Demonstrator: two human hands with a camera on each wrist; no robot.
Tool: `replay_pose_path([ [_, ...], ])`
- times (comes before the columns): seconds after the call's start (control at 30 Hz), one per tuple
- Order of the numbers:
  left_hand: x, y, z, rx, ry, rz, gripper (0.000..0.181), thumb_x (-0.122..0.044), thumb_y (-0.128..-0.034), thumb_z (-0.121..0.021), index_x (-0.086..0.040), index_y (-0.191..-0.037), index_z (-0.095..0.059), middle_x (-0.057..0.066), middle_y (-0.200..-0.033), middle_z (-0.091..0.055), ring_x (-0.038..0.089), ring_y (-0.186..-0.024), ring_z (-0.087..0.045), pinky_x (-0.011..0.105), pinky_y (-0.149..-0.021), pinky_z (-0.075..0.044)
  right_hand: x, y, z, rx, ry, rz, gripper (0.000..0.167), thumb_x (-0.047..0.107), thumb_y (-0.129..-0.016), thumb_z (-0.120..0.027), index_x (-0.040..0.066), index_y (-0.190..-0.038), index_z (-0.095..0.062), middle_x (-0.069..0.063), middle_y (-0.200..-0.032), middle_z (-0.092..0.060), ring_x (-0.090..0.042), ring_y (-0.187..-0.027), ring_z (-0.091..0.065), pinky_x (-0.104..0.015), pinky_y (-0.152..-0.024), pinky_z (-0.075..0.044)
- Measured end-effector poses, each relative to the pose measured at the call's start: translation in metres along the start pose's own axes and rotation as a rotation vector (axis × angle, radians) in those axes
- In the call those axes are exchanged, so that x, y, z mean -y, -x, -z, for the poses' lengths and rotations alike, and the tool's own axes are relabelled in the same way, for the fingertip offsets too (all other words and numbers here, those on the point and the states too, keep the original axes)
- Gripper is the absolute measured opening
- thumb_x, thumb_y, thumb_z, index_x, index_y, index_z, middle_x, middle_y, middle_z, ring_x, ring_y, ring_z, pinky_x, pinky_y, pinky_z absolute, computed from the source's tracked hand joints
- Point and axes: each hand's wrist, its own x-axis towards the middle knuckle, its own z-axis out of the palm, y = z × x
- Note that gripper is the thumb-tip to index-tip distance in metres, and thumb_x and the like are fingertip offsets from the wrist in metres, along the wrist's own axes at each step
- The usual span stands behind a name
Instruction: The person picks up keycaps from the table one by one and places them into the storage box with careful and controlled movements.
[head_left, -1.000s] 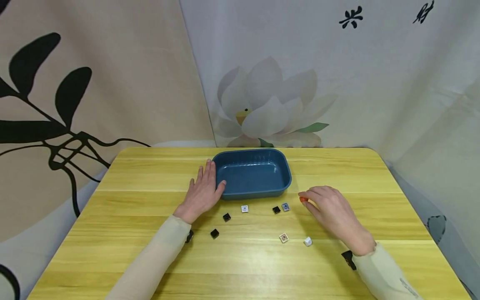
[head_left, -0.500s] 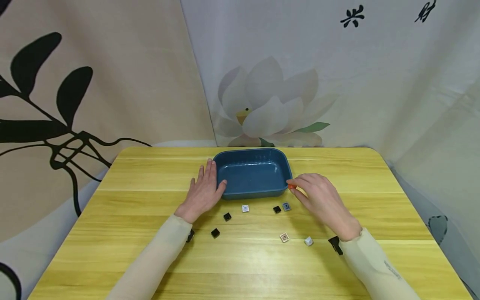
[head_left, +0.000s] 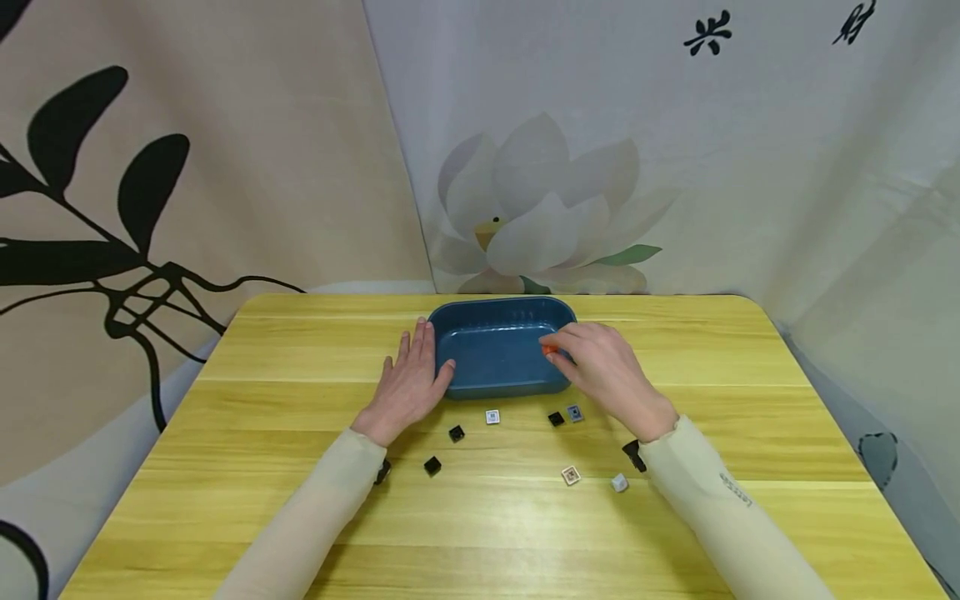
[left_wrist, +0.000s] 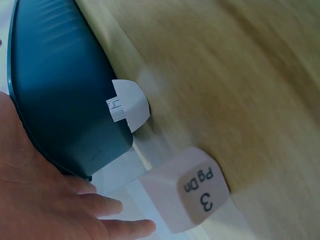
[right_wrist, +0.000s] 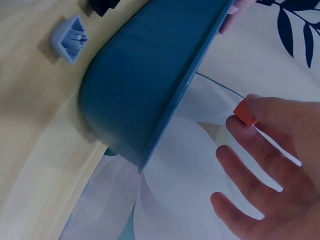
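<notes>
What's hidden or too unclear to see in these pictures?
Blocky orange plastic keycap: right wrist view, partly covered by thumb and finger of the right hand.
Glossy blue rectangular tray: head view, right end partly behind that hand; wrist views, outer wall hides the inside.
Squarish black plastic keycap: right wrist view, cut off by the top edge.
Left hand: left wrist view, cut off by left and bottom edges.

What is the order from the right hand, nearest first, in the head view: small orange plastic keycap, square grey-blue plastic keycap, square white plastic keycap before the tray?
1. Orange keycap, pinched in the right hand.
2. Grey-blue keycap, lower in frame.
3. White keycap, farther left.
</notes>
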Motion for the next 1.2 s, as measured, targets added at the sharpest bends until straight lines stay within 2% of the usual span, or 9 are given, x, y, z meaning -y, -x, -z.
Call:
replay_pose_path([
  [0.13, 0.000, 0.000, 0.000, 0.002, 0.006, 0.000, 0.081, -0.051, -0.1096, -0.032, -0.003, -0.165, 0.001, 0.012, -0.173, 0.007, 0.043, -0.157, -0.004, 0.074, -0.116, -0.015, 0.003, -0.013, -0.008, 0.016, 0.013, 0.012, 0.023, 0.014, -0.088, -0.084, 0.009, -0.110, -0.080, -0.003, -0.099, -0.076, -0.022, -0.087, -0.069, -0.039, -0.079, -0.058],
  [0.47, 0.001, -0.002, -0.001, -0.001, 0.003, 0.011, 0.080, -0.051, -0.1098, -0.033, -0.004, -0.166, 0.000, 0.012, -0.173, 0.005, 0.043, -0.157, -0.005, 0.073, -0.117, -0.015, 0.004, -0.034, -0.029, 0.083, 0.025, 0.013, 0.018, 0.016, -0.091, -0.082, 0.010, -0.108, -0.081, -0.002, -0.098, -0.076, -0.022, -0.086, -0.068, -0.039, -0.078, -0.057],
  [0.73, 0.001, -0.001, -0.001, -0.006, 0.003, 0.007, 0.080, -0.048, -0.1096, -0.036, -0.001, -0.165, -0.002, 0.014, -0.173, 0.004, 0.043, -0.157, -0.004, 0.074, -0.116, -0.016, 0.001, -0.046, -0.043, 0.182, 0.027, -0.013, 0.014, 0.017, -0.095, -0.078, 0.010, -0.106, -0.080, -0.003, -0.095, -0.075, -0.021, -0.080, -0.066, -0.037, -0.076, -0.056],
  [1.0, 0.000, -0.001, 0.000, -0.006, 0.004, 0.009, 0.080, -0.048, -0.1095, -0.036, -0.002, -0.165, -0.002, 0.014, -0.173, 0.004, 0.042, -0.157, -0.004, 0.074, -0.116, -0.017, -0.001, -0.054, -0.053, 0.264, 0.036, -0.025, 0.015, 0.018, -0.099, -0.073, 0.008, -0.109, -0.078, -0.006, -0.099, -0.076, -0.021, -0.081, -0.071, -0.038, -0.077, -0.059],
  [1.2, -0.001, 0.000, 0.000, -0.007, 0.006, 0.008, 0.081, -0.049, -0.1095, -0.036, -0.002, -0.165, -0.001, 0.014, -0.173, 0.004, 0.042, -0.157, -0.004, 0.073, -0.116, -0.017, -0.004, -0.059, -0.058, 0.317, 0.015, -0.048, 0.010, 0.017, -0.100, -0.070, 0.012, -0.095, -0.077, 0.000, -0.080, -0.069, -0.016, -0.064, -0.058, -0.033, -0.062, -0.051],
])
